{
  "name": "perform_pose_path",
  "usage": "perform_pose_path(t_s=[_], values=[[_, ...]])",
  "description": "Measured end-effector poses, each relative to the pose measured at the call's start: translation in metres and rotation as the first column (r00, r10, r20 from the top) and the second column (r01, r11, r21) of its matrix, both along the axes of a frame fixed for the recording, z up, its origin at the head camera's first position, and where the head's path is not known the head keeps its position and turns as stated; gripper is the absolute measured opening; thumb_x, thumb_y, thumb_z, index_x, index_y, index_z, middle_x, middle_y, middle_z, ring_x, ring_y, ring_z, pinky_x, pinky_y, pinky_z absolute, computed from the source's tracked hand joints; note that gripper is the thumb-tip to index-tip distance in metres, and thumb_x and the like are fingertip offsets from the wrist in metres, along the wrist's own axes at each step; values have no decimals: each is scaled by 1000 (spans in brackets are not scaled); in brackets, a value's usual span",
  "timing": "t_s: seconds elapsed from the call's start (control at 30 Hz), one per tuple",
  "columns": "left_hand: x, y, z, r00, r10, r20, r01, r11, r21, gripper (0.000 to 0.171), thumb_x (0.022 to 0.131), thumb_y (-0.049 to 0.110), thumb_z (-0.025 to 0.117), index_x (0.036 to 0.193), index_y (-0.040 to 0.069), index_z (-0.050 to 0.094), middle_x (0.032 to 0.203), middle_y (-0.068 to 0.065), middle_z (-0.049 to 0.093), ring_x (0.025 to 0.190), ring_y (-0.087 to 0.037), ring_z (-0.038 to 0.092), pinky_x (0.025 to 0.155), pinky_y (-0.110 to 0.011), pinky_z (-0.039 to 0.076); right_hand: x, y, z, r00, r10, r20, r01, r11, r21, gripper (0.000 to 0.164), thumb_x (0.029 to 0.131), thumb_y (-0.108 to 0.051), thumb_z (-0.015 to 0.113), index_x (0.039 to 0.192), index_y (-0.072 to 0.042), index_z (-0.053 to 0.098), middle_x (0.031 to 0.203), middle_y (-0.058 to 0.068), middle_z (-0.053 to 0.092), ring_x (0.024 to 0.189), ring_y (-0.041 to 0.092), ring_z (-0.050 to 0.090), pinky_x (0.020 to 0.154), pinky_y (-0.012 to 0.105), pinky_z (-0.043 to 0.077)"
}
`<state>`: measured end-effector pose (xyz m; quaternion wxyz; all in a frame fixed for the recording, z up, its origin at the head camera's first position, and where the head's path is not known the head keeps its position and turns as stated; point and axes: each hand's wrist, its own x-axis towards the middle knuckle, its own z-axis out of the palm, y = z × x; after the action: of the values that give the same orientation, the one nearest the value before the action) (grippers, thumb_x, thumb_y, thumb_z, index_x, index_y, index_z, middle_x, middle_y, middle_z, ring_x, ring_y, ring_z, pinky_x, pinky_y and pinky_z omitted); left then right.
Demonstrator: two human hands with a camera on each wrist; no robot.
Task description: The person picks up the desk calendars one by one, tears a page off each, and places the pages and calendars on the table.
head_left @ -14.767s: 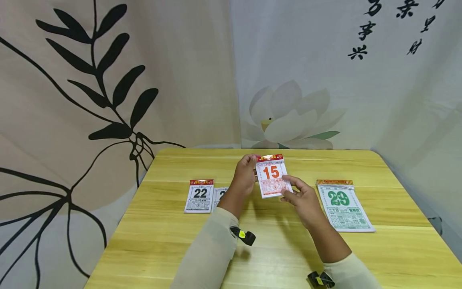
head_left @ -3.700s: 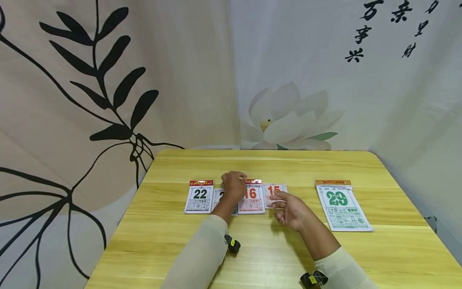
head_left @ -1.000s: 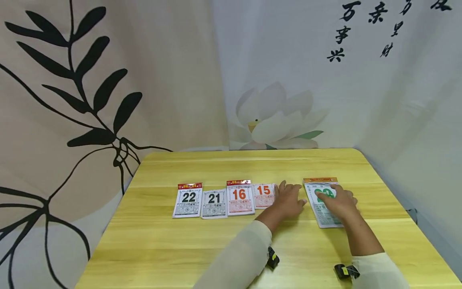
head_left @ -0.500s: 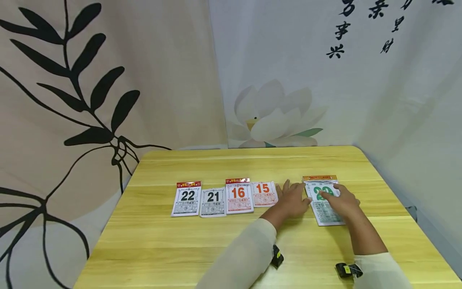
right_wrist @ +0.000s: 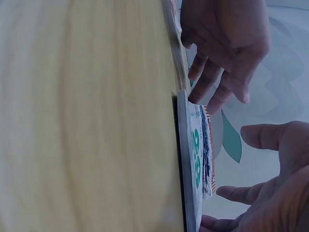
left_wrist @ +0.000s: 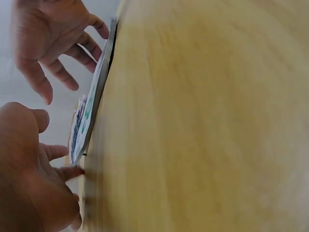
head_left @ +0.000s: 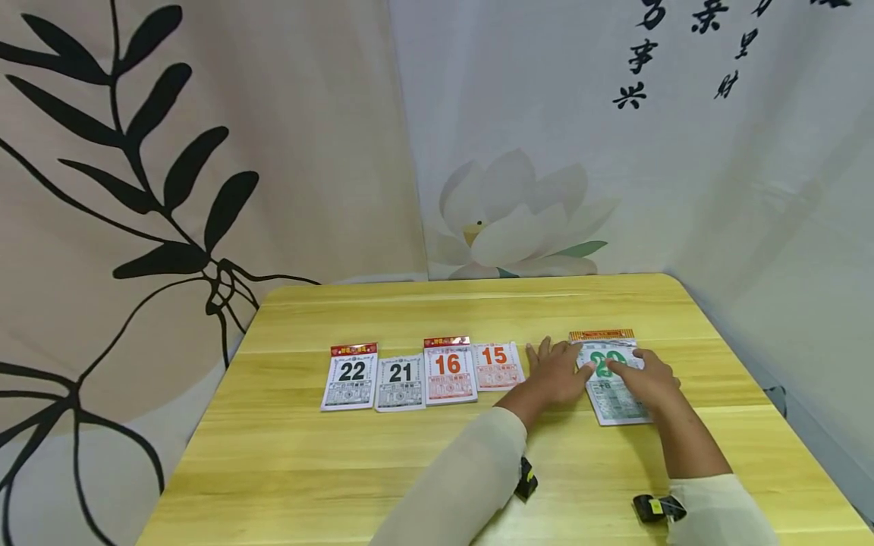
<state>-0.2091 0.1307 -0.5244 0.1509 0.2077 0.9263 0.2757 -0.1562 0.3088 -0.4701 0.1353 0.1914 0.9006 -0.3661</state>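
A tear-off calendar with a green 29 [head_left: 617,406] lies on the wooden table, its orange header at the far end. My left hand [head_left: 556,375] is at its left edge, fingers spread forward and thumb reaching over the page. At the right edge is my right hand [head_left: 649,379], its thumb across the number and covering part of it. Both thumbs stand raised above the calendar [right_wrist: 193,145] in the right wrist view. Relaxed, parted fingers of my left hand [left_wrist: 38,179] reach the calendar's corner in the left wrist view, with my right hand [left_wrist: 53,43] opposite.
Left of my hands is a row of smaller calendars: black 22 [head_left: 350,383], black 21 [head_left: 400,385], red 16 [head_left: 451,375] and red 15 [head_left: 498,368]. The 22 and 16 have red headers. A printed curtain [head_left: 328,152] hangs behind the table [head_left: 307,470].
The red 15 calendar, held up in both hands earlier, now lies at the row's right end beside the 16. Both hands moved right to the green calendar; lately the left hand edged closer to it.
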Motion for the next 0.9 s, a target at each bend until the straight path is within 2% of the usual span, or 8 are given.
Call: perform_pose_path(t_s=[0.17, 0.27, 0.33, 0.43, 0.53, 0.67, 0.77, 0.9], values=[[1, -2, -1, 999, 2, 34, -4, 999, 45, 60, 118, 55, 32, 171, 29, 38, 179, 5, 34, 173, -29, 9, 138, -62, -3, 0, -1, -3, 999, -44, -30, 42, 998, -43, 92, 111, -52, 50, 169, 9, 13, 169, 50, 8, 152, 75, 12, 119, 83, 25], [4, -5, 5, 1000, -4, 17, 4, 999, 47, 59, 118, 54, 30, 171, 29, 37, 179, 5, 35, 173, -27, 12, 139, -61, 0, 0, -3, -4, 993, -99, -66, 93, 991, -91, 92, 110, -49, 53, 169, 9, 12, 167, 52, 7, 149, 70, 24, 119, 80, 31], [7, -6, 12, 1000, -4, 3, 4, 999, 47, 57, 119, 53, 30, 171, 29, 38, 178, 6, 37, 172, -27, 17, 139, -61, 4, 0, -5, -4, 987, -133, -89, 123, 986, -110, 92, 110, -48, 54, 169, 10, 13, 164, 52, 10, 139, 64, 36, 115, 74, 39], [7, -6, 14, 1000, -3, 0, 3, 993, 119, 55, 120, 50, 31, 169, 28, 40, 176, 5, 40, 171, -25, 22, 139, -62, 7, 0, -7, -2, 979, -170, -115, 154, 979, -130, 92, 109, -45, 56, 169, 11, 12, 162, 52, 14, 126, 55, 44, 108, 68, 47], [7, -6, 17, 1000, -14, -3, 14, 976, 219, 53, 120, 45, 33, 168, 24, 43, 174, 1, 43, 168, -22, 28, 138, -64, 10, 1, -9, -1, 969, -208, -133, 185, 968, -167, 93, 109, -42, 56, 170, 9, 8, 162, 51, 11, 130, 58, 44, 110, 70, 46], [8, -6, 19, 997, -49, 62, 21, 920, 391, 52, 121, 39, 36, 168, 18, 41, 176, -8, 35, 167, -24, 30, 138, -56, 21, 1, -12, 0, 958, -244, -148, 208, 952, -224, 93, 110, -38, 56, 171, 7, 3, 165, 49, 6, 144, 66, 33, 119, 76, 38], [8, -7, 20, 986, -59, 156, -31, 855, 518, 50, 121, 36, 36, 167, 17, 40, 177, -13, 28, 166, -29, 30, 135, -49, 31, 1, -14, 0, 958, -246, -150, 208, 950, -231, 91, 111, -38, 55, 171, 7, 3, 167, 48, 7, 147, 65, 32, 121, 76, 37], [8, -7, 20, 977, -20, 214, -122, 769, 627, 47, 120, 30, 41, 165, 15, 43, 169, -15, 35, 152, -32, 49, 126, -42, 42, 1, -16, 0, 954, -258, -155, 217, 947, -238, 90, 110, -37, 55, 171, 7, 4, 167, 47, 10, 141, 59, 39, 116, 68, 45]])
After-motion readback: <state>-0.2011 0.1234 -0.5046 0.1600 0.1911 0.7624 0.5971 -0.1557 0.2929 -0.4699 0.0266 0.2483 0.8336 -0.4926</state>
